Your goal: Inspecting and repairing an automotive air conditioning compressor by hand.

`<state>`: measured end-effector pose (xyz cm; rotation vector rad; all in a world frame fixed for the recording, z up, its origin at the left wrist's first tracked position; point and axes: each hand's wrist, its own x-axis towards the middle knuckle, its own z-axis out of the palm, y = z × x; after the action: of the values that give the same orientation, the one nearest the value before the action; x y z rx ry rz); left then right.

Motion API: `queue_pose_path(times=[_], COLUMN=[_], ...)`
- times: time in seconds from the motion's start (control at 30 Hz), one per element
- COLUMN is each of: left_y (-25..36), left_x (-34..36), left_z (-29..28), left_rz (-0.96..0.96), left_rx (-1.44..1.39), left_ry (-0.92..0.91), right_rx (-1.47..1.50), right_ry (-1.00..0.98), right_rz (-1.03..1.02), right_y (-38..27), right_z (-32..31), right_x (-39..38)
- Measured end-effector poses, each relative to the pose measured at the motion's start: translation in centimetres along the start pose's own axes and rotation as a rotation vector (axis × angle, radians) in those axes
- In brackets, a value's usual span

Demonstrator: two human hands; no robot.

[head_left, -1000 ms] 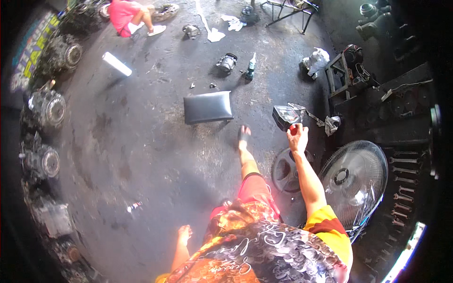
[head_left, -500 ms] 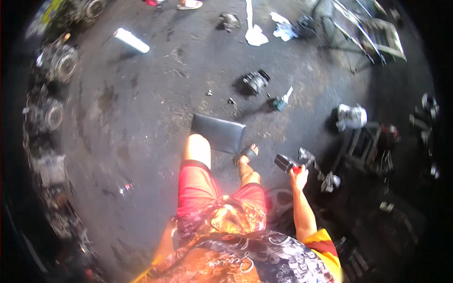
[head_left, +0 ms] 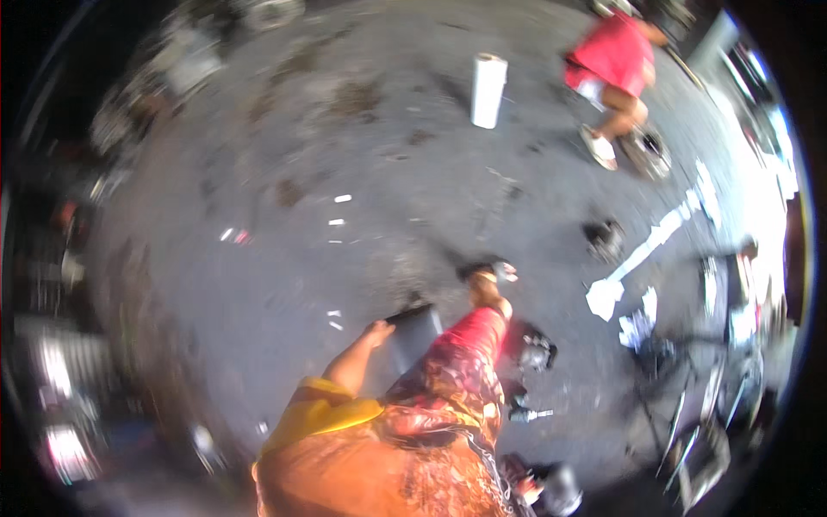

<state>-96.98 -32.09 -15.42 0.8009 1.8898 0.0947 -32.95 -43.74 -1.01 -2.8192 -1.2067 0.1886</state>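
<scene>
My left hand (head_left: 377,333) is closed on the edge of a flat black rectangular pad (head_left: 415,338), which is partly hidden behind my leg. Low in the view, beside my clothing, a blurred patch appears to be my right hand (head_left: 527,491). A rounded grey thing (head_left: 562,489) lies against it, and smear hides whether the fingers grip anything. Just right of my leg sit a dark metal machine part (head_left: 536,351) and a small teal tool (head_left: 521,407) with a pale tip.
A person in red (head_left: 613,53) crouches at the far right near a round metal part (head_left: 648,153). A white roll (head_left: 488,93) is on the floor. A long white cloth (head_left: 655,239), rags (head_left: 637,324) and a metal frame (head_left: 702,439) lie right. Machine parts (head_left: 185,60) line the far left.
My view has swung left, and surroundings have shifted rightward. My left hand now holds the black pad that lay on the floor. The dark, red-handled object in my right hand no longer shows clearly.
</scene>
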Motion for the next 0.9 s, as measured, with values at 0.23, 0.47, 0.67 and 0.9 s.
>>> queue_pose_path(times=[0.23, 0.47, 0.67, 0.9], left_y=[15.3, 35.1, 51.8, 47.9], left_x=[8.6, 14.0, 12.6, 12.5], left_z=[-4.9, -4.3, 15.6, 24.9], left_rz=[0.569, 0.495, 0.973, 1.405], left_rx=[0.850, -0.218, 0.243, 1.099], left_ry=[-0.800, -0.043, -0.297, -0.789], right_rx=[0.124, 0.453, 0.521, 0.578], right_ry=[0.053, -0.178, -0.267, -0.348], right_rz=[0.227, 0.223, 0.061, -0.296], right_y=[-17.9, -26.1, -24.3, -22.6], right_z=[-6.7, -1.3, 16.2, 30.6], right_x=[7.4, 11.6, 10.0, 8.3])
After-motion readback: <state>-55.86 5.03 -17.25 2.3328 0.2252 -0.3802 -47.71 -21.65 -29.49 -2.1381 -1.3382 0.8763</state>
